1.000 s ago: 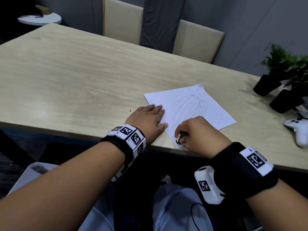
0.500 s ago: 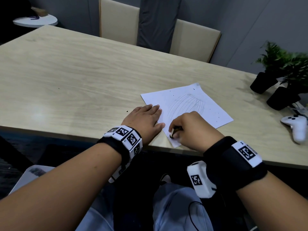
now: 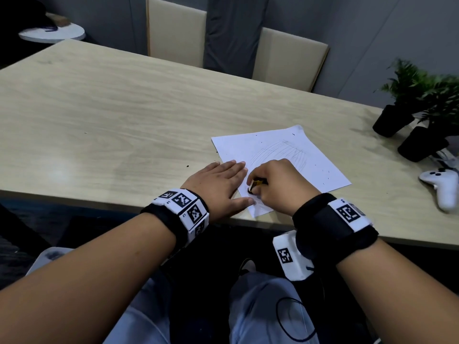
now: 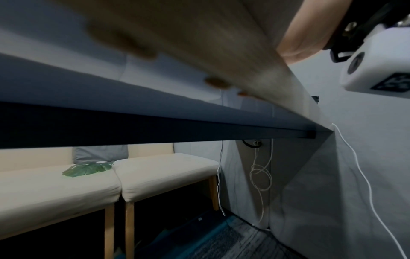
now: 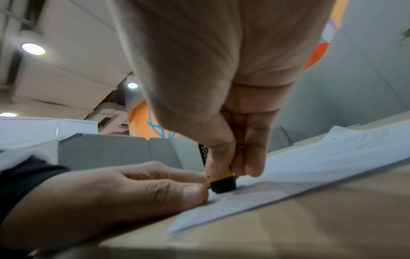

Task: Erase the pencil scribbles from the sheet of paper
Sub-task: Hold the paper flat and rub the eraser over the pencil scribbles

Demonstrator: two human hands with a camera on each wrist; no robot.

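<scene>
1. I see the sheet of paper (image 3: 280, 167) lying flat on the wooden table (image 3: 111, 115), near the front edge.
2. My left hand (image 3: 218, 187) lies flat with straight fingers. Its fingertips and thumb press down on the left edge of the paper.
3. My right hand (image 3: 278, 184) is curled tight around a small eraser (image 3: 255, 186).
4. In the right wrist view, the eraser (image 5: 221, 182) has a yellow sleeve and a black tip. The tip touches the paper, just beside my left thumb.
5. Faint pencil scribbles (image 3: 280, 155) show on the paper just past my right hand.
6. Tiny dark crumbs dot the paper.
7. Two potted plants (image 3: 412, 105) and a white game controller (image 3: 442, 187) sit far off on the right side of the table.
</scene>
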